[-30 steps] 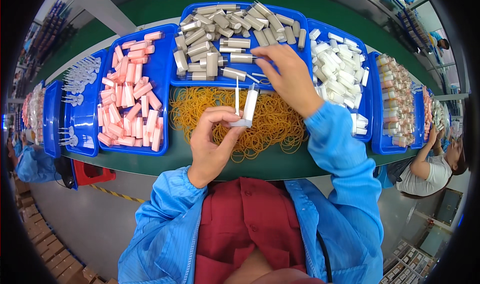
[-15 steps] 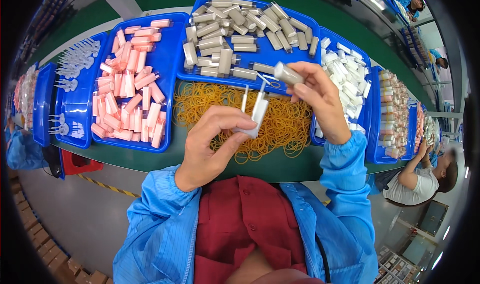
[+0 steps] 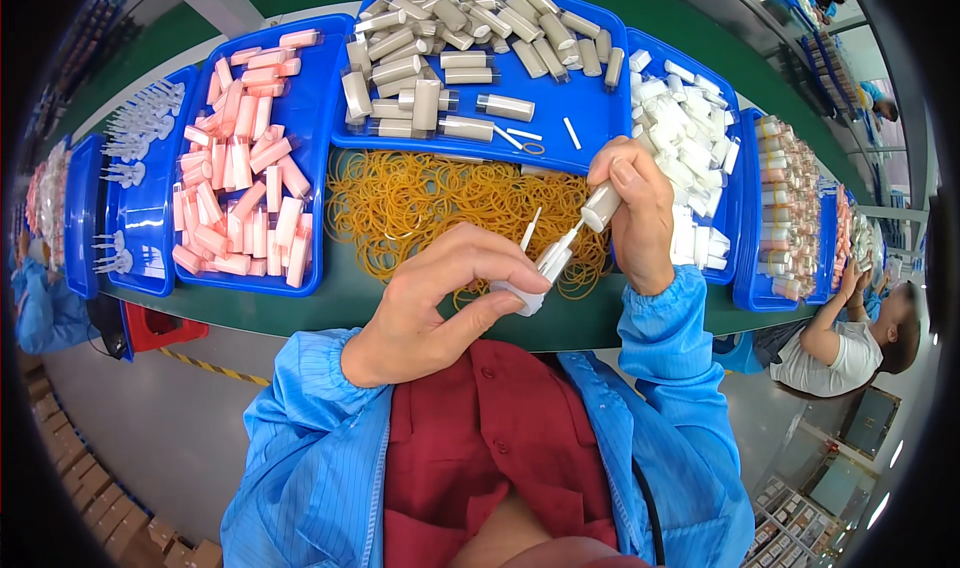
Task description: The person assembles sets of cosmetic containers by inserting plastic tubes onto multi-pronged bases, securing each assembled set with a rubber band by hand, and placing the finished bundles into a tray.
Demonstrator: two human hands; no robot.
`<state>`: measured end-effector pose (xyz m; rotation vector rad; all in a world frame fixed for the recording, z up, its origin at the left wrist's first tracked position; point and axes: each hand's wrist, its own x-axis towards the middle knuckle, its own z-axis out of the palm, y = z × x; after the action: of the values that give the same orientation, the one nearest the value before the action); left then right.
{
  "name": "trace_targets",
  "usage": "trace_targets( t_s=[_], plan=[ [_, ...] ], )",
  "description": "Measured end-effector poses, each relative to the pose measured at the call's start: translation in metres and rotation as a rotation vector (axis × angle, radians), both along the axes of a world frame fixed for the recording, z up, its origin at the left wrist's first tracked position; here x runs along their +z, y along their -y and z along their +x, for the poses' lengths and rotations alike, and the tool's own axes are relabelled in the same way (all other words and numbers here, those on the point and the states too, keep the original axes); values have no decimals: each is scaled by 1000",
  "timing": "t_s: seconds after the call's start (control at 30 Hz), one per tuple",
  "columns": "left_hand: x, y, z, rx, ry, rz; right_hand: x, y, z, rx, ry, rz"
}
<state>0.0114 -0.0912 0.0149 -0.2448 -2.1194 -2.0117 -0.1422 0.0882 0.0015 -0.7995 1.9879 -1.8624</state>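
Note:
Between the bent fingers and thumb of my left hand (image 3: 440, 293) is a white plastic piece (image 3: 553, 260) with a thicker tapered stem and a thin side stick. My right hand (image 3: 640, 218) is closed around a grey-beige tube (image 3: 601, 207), tilted with its lower end toward the stem. The stem's tip meets that lower end; I cannot tell how far it enters. Both hands are above a spread of yellow rubber bands (image 3: 400, 193). Behind them, a blue tray (image 3: 548, 118) holds many similar grey-beige tubes, several thin white sticks and a loose band.
To the left stand a blue tray (image 3: 319, 133) of pink tubes and one (image 3: 150, 203) of white stemmed parts. At the right are a pile of white pieces (image 3: 690, 133) and a tray of stacked tubes (image 3: 785, 208). A co-worker (image 3: 835, 353) sits at far right.
My right hand has come down and turned the tube so its lower end meets the white stem. My left hand has shifted a little right with the white piece. The whole view moved slightly.

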Motion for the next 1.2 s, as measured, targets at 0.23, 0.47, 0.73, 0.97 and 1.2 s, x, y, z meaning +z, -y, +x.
trace_targets(
  t_s=[0.23, 0.47, 0.73, 0.97, 1.2],
  plan=[
    [-2, -1, 1, -27, -4, -41, -1, -2, 3, 0, -40, -22],
    [-7, 4, 3, 12, -127, -181, 1, 7, 9, 85, -283, 50],
    [-21, 22, 16, 232, -460, -425, 14, 38, 28, 91, -769, 20],
    [-34, 55, 49, 535, -354, -452, 22, 124, 27, 581, -842, -48],
    [-59, 54, 44, 967, -287, -189, -29, 317, -42, 343, -996, 90]
  ],
)
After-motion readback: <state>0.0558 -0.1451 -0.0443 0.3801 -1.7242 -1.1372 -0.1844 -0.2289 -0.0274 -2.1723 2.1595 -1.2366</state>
